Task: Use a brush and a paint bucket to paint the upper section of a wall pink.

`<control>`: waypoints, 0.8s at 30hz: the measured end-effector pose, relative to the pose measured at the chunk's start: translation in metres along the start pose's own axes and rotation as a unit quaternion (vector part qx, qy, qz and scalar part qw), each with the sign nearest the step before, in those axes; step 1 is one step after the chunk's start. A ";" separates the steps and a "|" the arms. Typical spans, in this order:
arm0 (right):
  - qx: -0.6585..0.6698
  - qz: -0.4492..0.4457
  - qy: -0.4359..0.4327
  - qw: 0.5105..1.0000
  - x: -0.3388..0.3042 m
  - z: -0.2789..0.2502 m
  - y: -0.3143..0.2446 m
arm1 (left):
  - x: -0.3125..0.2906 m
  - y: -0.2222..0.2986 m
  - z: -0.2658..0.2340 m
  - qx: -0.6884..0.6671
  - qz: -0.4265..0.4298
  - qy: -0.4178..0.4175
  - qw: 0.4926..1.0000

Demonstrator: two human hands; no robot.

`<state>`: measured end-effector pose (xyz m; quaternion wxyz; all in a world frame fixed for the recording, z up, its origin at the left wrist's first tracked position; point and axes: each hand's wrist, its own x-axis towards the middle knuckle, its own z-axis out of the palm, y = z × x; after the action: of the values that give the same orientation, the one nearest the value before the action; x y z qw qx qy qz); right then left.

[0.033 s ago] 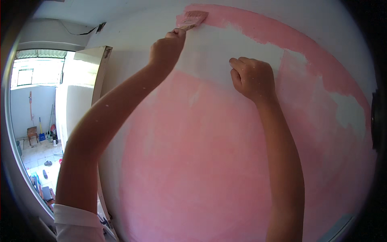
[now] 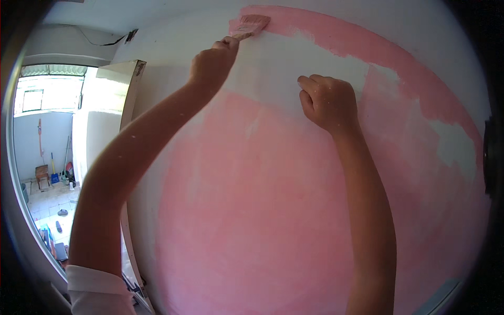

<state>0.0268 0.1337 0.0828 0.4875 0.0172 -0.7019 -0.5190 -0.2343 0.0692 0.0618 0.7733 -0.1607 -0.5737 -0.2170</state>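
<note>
Two bare hands up in front of a patchy pink-and-white wall (image 2: 173, 79). Left hand (image 2: 216, 60) has a firm grip on the handle of a flat paintbrush (image 2: 253, 24), which sits near the wall's top edge, bristles up and to the right, over the left end of a darker pink band (image 2: 336, 34). Right hand (image 2: 329, 100) is lower and further right, fingers curled into a loose fist, in front of the pale strip (image 2: 283, 68) between that band and the big lighter pink patch (image 2: 252, 210). Can't tell if it's touching the wall, tbh. Past the wall's left edge, a door (image 2: 116, 100) stands open, with a wooden stool (image 2: 42, 172) visible through the doorway.
</note>
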 end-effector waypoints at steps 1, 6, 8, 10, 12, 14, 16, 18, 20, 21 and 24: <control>-0.005 -0.006 -0.005 1.000 -0.001 -0.002 0.001 | 0.000 -0.010 0.000 -0.002 0.030 0.013 0.999; -0.001 -0.010 0.014 1.000 -0.006 -0.001 0.007 | 0.006 -0.051 -0.014 -0.037 0.112 -0.026 0.993; -0.013 0.008 -0.009 1.000 -0.005 -0.001 0.007 | 0.017 -0.062 -0.016 -0.052 0.089 -0.057 0.993; -0.006 0.007 -0.004 1.000 -0.004 -0.002 0.006 | 0.030 -0.058 -0.013 -0.070 0.059 -0.057 0.994; 0.004 0.004 0.003 1.000 -0.002 -0.001 0.003 | 0.036 -0.053 -0.008 -0.095 0.028 -0.023 0.995; 0.009 0.007 -0.003 1.000 -0.002 -0.002 0.004 | 0.038 -0.031 -0.006 -0.099 0.029 -0.054 0.993; -0.001 0.015 -0.016 1.000 -0.002 -0.003 0.003 | 0.036 -0.024 -0.005 -0.102 0.031 -0.085 0.991; -0.010 0.024 -0.031 0.999 -0.001 -0.004 0.005 | 0.033 -0.022 -0.006 -0.102 0.045 -0.079 0.991; -0.013 0.042 -0.059 0.997 0.002 -0.006 0.006 | 0.033 -0.039 -0.003 -0.117 0.066 -0.109 0.985; -0.008 0.045 -0.061 0.997 0.003 -0.008 0.006 | 0.032 -0.054 -0.002 -0.140 0.108 -0.077 0.981; 0.002 0.047 -0.058 0.997 0.001 0.001 0.004 | 0.016 -0.083 -0.010 -0.156 0.168 -0.097 0.969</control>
<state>0.0277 0.1354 0.0871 0.4702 -0.0448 -0.7302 -0.4937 -0.2651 -0.0093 0.0736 0.7050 -0.3937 -0.5694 -0.1541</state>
